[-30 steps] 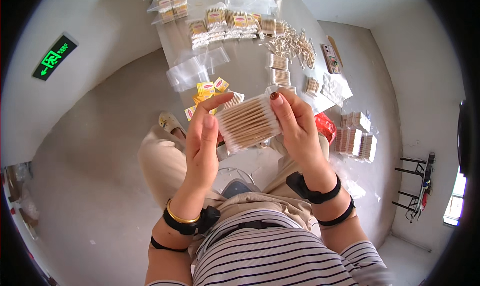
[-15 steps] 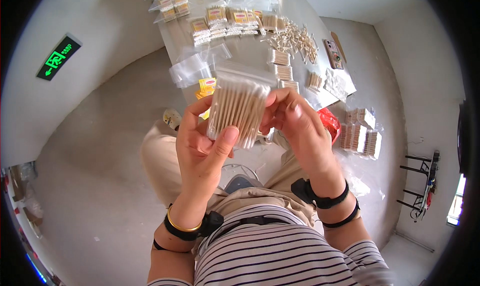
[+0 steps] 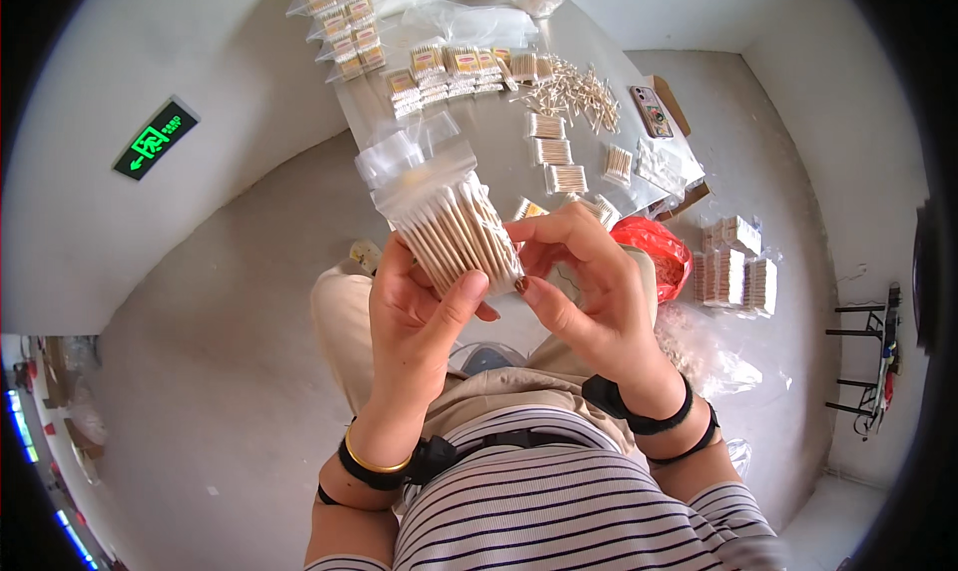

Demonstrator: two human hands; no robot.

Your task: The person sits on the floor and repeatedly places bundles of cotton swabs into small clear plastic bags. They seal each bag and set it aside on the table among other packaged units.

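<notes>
A clear plastic bag of cotton swabs (image 3: 454, 234) is held up in front of me, tilted to the left, its loose top flap at the upper end. My left hand (image 3: 424, 306) is closed around its lower left side, the thumb lying across the front. My right hand (image 3: 589, 286) has its index finger and thumb on the bag's right edge, the thumb near the lower corner. The wooden sticks stand side by side inside, white tips toward the flap. Behind the bag, flat empty clear bags (image 3: 429, 137) lie on the table's near left edge, partly hidden.
On the table (image 3: 479, 137) are packed swab bundles with yellow labels (image 3: 464, 67), a loose swab pile (image 3: 574, 92), several small swab bundles (image 3: 551, 152) and a phone (image 3: 651, 112). A red plastic bag (image 3: 659, 257) hangs near my right knee. Stacked swab packs (image 3: 733, 272) stand at the right.
The bag has tilted to the left and moved slightly left. My right fingers have moved down from its upper right corner to its right edge. My head view has shifted.
</notes>
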